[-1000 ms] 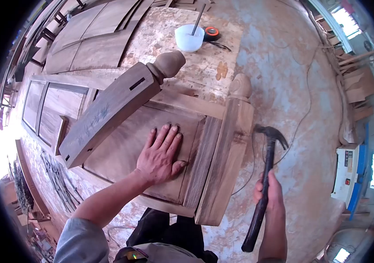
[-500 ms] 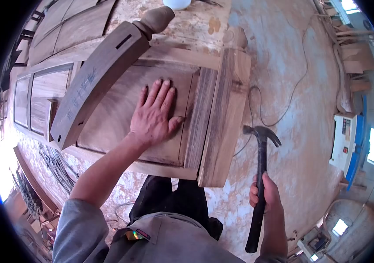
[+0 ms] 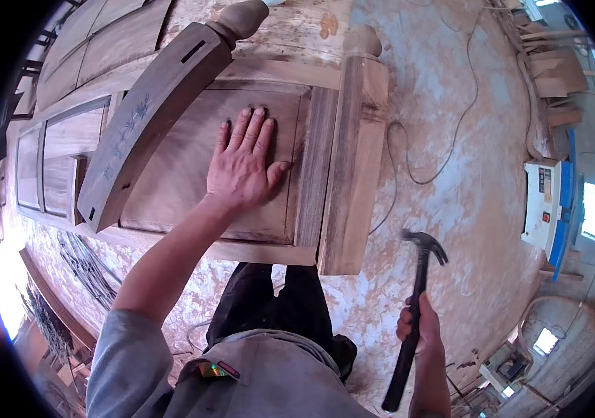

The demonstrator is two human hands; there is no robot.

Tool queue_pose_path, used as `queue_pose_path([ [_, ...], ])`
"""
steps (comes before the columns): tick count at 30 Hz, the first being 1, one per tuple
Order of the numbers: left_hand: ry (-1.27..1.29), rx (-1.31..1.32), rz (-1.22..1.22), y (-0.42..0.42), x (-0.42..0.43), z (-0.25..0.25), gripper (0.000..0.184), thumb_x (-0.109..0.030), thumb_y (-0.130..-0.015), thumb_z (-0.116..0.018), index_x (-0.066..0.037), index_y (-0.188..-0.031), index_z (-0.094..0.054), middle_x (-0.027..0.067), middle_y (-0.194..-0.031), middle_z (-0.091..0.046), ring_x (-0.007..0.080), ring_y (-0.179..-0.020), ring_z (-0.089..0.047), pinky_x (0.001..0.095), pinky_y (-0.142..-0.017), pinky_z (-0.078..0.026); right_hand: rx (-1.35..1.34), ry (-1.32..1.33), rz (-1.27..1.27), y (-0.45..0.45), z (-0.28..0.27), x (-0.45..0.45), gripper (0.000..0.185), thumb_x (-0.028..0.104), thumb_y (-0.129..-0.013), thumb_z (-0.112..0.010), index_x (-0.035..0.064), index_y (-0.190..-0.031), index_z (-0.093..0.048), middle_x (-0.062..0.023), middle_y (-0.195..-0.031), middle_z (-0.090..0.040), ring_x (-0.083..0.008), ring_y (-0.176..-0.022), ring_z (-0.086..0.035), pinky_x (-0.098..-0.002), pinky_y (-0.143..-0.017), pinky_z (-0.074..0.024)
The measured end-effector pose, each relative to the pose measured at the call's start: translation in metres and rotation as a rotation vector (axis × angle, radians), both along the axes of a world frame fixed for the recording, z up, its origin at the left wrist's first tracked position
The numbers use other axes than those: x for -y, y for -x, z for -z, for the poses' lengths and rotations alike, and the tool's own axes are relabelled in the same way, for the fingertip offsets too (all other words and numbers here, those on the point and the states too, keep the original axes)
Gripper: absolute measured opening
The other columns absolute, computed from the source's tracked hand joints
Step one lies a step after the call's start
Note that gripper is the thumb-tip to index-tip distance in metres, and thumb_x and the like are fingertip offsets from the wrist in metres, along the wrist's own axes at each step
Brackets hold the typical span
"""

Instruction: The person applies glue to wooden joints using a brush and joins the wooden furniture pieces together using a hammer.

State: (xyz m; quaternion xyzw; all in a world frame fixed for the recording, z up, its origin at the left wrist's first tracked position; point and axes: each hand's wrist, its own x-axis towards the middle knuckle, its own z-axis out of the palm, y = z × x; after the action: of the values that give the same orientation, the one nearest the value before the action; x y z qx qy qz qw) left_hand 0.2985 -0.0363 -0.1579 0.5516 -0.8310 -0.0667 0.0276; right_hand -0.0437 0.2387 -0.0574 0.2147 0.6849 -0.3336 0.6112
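My left hand [image 3: 241, 164] lies flat on a wooden panel [image 3: 179, 177] set in a frame, its fingers a little apart and holding nothing. In my right hand [image 3: 421, 324] is a claw hammer [image 3: 421, 279] with a black handle, held to the right of the frame with its head up and apart from the wood. A post with a turned knob [image 3: 360, 160] stands along the frame's right end. Across the panel, left of my left hand, rests a loose wooden post [image 3: 154, 118] with a slot, dark markings and a turned end.
More wooden panels [image 3: 116, 52] lie at the upper left. A thin cable [image 3: 444, 167] snakes over the stained floor. On the right stand a white and blue machine [image 3: 545, 205] and stacked boards [image 3: 552, 76]. Bundled rods [image 3: 88, 268] are on the floor at the left.
The hammer has swung slightly downward and tilted more to the right. My left hand stays flat on the panel, while the whole view has shifted a little.
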Motion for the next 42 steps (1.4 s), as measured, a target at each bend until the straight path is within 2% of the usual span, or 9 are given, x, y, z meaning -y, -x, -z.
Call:
queue_pose_path([
  [2,-0.003,-0.007,-0.009,0.0,-0.002,0.001,0.073,-0.052,-0.093,-0.043,-0.004,-0.148,-0.033,0.0122,-0.159,-0.024,0.0271,-0.148,-0.016,0.0485,-0.12,-0.009,0.004,-0.001,0.183,-0.016,0.02,-0.005,0.035,0.048,-0.1,-0.041,0.0152,-0.091,-0.047,-0.0034,-0.058,-0.048,-0.0157,-0.039,-0.044,-0.0322,-0.036,-0.0358],
  [4,-0.012,-0.006,-0.014,0.001,-0.002,0.001,0.073,-0.051,-0.093,-0.043,-0.004,-0.148,-0.032,0.0121,-0.159,-0.023,0.0273,-0.148,-0.016,0.0487,-0.12,-0.009,0.234,-0.142,-0.228,-0.055,-0.007,0.008,0.034,0.045,-0.1,-0.044,0.0123,-0.096,-0.05,-0.0043,-0.061,-0.05,-0.0187,-0.042,-0.047,-0.036,-0.04,-0.0396],
  [8,0.012,0.006,-0.049,0.01,-0.004,0.0,0.072,-0.049,-0.094,-0.043,-0.004,-0.148,-0.032,0.0123,-0.159,-0.022,0.0279,-0.148,-0.015,0.0495,-0.12,-0.008,0.182,-0.091,-0.288,-0.022,-0.016,-0.004,0.036,0.047,-0.1,-0.042,0.0116,-0.1,-0.049,-0.0053,-0.062,-0.051,-0.0195,-0.041,-0.046,-0.0357,-0.04,-0.0391],
  [14,-0.007,-0.018,-0.06,0.007,-0.004,0.002,0.071,-0.046,-0.093,-0.044,-0.003,-0.149,-0.031,0.013,-0.159,-0.023,0.0286,-0.148,-0.015,0.0501,-0.119,-0.008,0.051,0.056,0.125,-0.014,0.027,-0.019,0.039,0.053,-0.099,-0.042,0.016,-0.093,-0.051,-0.0012,-0.058,-0.047,-0.0156,-0.039,-0.042,-0.0323,-0.037,-0.035],
  [16,-0.012,-0.004,-0.056,0.008,-0.005,0.0,0.071,-0.046,-0.093,-0.044,-0.004,-0.149,-0.031,0.013,-0.159,-0.023,0.0287,-0.148,-0.015,0.0502,-0.119,-0.008,0.24,-0.053,-0.278,-0.056,-0.006,-0.002,0.036,0.051,-0.097,-0.048,0.0147,-0.096,-0.051,-0.0024,-0.058,-0.048,-0.0175,-0.04,-0.045,-0.0335,-0.038,-0.0365],
  [24,-0.002,-0.023,-0.059,0.009,-0.006,-0.003,0.07,-0.042,-0.093,-0.048,-0.003,-0.148,-0.031,0.0136,-0.158,-0.024,0.0306,-0.148,-0.017,0.0504,-0.119,-0.011,0.143,0.015,-0.014,-0.033,0.011,-0.015,0.037,0.049,-0.1,-0.043,0.013,-0.095,-0.048,-0.0026,-0.06,-0.048,-0.0191,-0.042,-0.047,-0.0374,-0.04,-0.0393],
  [26,0.005,-0.023,-0.061,0.008,-0.007,-0.003,0.069,-0.042,-0.093,-0.046,-0.003,-0.148,-0.032,0.0135,-0.158,-0.025,0.0303,-0.148,-0.017,0.0506,-0.119,-0.011,0.268,-0.01,-0.245,-0.061,-0.007,-0.002,0.035,0.046,-0.1,-0.044,0.0122,-0.095,-0.048,-0.003,-0.059,-0.048,-0.019,-0.042,-0.047,-0.037,-0.04,-0.0392],
  [39,0.015,-0.052,-0.051,0.006,-0.007,-0.007,0.069,-0.042,-0.092,-0.046,-0.002,-0.146,-0.034,0.0163,-0.156,-0.026,0.0315,-0.147,-0.019,0.0514,-0.119,-0.012,0.213,-0.02,-0.244,-0.019,0.008,0.011,0.037,0.049,-0.099,-0.042,0.013,-0.091,-0.049,-0.0046,-0.06,-0.051,-0.0196,-0.042,-0.047,-0.0354,-0.039,-0.0393],
  [42,-0.005,-0.057,-0.056,0.006,-0.007,-0.008,0.069,-0.043,-0.092,-0.046,-0.002,-0.147,-0.034,0.0159,-0.157,-0.025,0.0313,-0.147,-0.018,0.0515,-0.119,-0.011,0.19,0.262,-0.115,-0.007,0.031,0.05,0.041,0.055,-0.099,-0.042,0.0156,-0.09,-0.049,-0.0019,-0.06,-0.05,-0.0182,-0.043,-0.046,-0.0351,-0.039,-0.0375],
])
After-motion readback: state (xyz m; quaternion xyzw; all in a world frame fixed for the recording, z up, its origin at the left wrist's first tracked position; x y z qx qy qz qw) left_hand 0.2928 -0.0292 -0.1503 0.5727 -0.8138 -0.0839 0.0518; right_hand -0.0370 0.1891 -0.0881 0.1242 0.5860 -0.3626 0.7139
